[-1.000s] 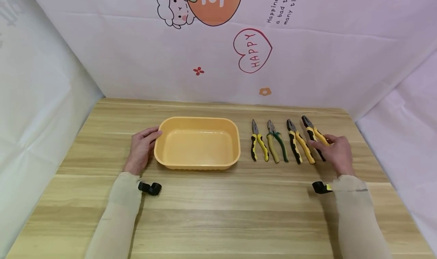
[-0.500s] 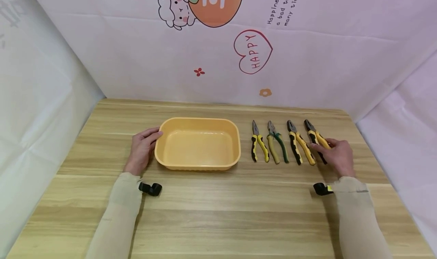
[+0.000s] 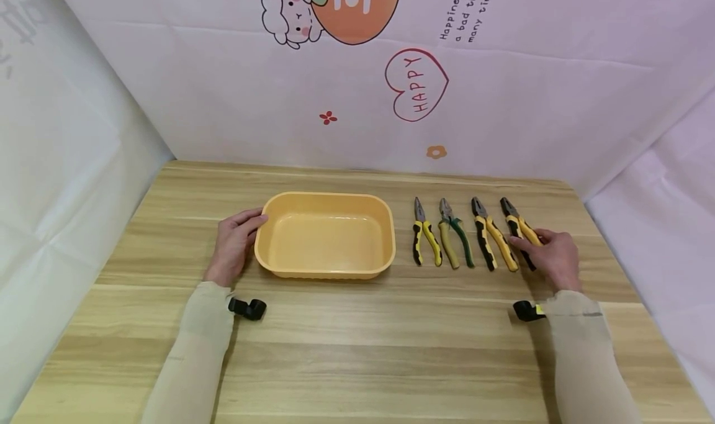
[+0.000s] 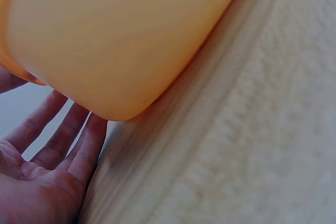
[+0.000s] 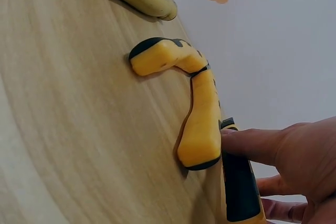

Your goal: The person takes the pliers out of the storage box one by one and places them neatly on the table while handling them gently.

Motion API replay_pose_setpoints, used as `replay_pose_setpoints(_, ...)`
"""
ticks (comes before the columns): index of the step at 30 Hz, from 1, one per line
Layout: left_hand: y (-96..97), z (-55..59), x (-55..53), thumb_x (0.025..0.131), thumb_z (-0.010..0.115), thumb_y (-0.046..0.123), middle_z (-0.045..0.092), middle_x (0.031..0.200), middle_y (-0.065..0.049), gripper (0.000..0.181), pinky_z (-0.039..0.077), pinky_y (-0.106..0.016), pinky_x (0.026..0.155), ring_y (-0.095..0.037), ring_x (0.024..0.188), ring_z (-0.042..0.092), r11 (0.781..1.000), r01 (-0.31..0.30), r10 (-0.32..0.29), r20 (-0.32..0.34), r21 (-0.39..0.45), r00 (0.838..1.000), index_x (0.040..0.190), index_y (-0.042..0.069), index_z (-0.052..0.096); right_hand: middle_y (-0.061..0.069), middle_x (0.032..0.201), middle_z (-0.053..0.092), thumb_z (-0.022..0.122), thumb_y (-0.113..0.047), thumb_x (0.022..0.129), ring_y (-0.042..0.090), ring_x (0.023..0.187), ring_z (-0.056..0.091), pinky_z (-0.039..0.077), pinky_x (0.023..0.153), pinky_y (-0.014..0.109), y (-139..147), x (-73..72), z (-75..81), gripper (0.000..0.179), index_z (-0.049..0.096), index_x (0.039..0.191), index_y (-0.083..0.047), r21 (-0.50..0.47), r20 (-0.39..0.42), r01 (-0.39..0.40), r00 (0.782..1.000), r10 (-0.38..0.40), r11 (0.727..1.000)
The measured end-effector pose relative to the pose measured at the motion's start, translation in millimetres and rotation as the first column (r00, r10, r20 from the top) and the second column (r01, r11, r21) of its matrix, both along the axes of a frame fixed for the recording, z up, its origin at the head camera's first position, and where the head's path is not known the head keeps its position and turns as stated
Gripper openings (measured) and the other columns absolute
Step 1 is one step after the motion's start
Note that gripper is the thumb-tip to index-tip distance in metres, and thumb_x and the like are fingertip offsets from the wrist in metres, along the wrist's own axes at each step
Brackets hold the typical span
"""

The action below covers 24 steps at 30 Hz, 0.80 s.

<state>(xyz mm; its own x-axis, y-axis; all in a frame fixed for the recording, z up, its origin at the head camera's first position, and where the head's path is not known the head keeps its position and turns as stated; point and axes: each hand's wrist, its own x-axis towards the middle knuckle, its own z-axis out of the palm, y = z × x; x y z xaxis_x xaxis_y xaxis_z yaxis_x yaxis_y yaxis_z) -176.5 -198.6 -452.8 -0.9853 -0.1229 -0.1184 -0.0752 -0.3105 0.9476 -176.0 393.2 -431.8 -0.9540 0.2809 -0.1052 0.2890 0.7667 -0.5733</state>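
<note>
My left hand [image 3: 231,241] holds the left end of a yellow plastic tub [image 3: 324,274], thumb over its rim. In the left wrist view its other fingers [image 4: 58,135] reach to the outside of the tub wall. At the right end of a row of pliers, my right hand [image 3: 550,256] grips yellow-and-black pliers [image 3: 514,218] by the handles, jaws pointing away. The thumb [image 5: 247,142] presses on one handle in the right wrist view; the other fingers are partly hidden behind it. Immediately left lie similar yellow-and-black pliers [image 3: 485,219].
Green-handled pliers [image 3: 454,225] and yellow long-nose pliers [image 3: 421,225] lie between the tub and the other pliers. The wooden table [image 3: 363,349] meets a white printed cloth [image 3: 251,101] at the back. White cloth [image 3: 67,120] also hangs at both sides.
My right hand and the pliers in it have shifted slightly right and toward me, down beside the others in the row. The left hand and tub keep their place.
</note>
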Motion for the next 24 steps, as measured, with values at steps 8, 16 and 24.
replay_pose_setpoints(8,0.5,1.4,0.0,0.097,0.069,0.007,0.073,0.102,-0.001,0.031,0.059,-0.022,0.081,-0.012,0.092,0.073,1.000,-0.003,0.003,0.009,-0.013,1.000,0.124,-0.009,0.067,0.034,0.125,0.059,0.072,-0.054,0.091,0.029,0.082,0.054,0.045,0.052,0.030,-2.8,1.5,-1.2,0.081,0.055,0.138,0.010,0.063,0.000,0.006,1.000,-0.006,0.998)
replay_pose_setpoints(16,-0.6,3.6,0.4,0.098,0.069,0.009,0.071,0.106,-0.002,0.041,0.058,-0.022,0.084,-0.012,0.095,0.071,1.000,0.021,-0.020,0.030,-0.016,0.999,0.132,-0.013,0.060,0.039,0.126,0.057,0.068,-0.057,0.093,0.041,0.093,0.060,0.051,0.062,0.040,-2.3,-1.0,-3.1,0.082,0.056,0.135,0.012,0.194,0.005,-0.028,1.000,0.027,0.981)
replay_pose_setpoints(24,-3.1,22.5,6.5,0.098,0.072,0.019,0.063,0.131,-0.015,0.053,0.055,-0.025,0.094,-0.018,0.113,0.064,0.962,0.077,-0.071,0.031,-0.264,0.997,0.140,-0.008,0.055,0.047,0.136,0.038,0.057,-0.057,0.099,0.063,0.123,0.035,0.040,0.095,0.071,-26.0,3.1,15.6,0.091,0.035,0.147,0.017,0.229,0.013,-0.025,1.000,0.022,0.973)
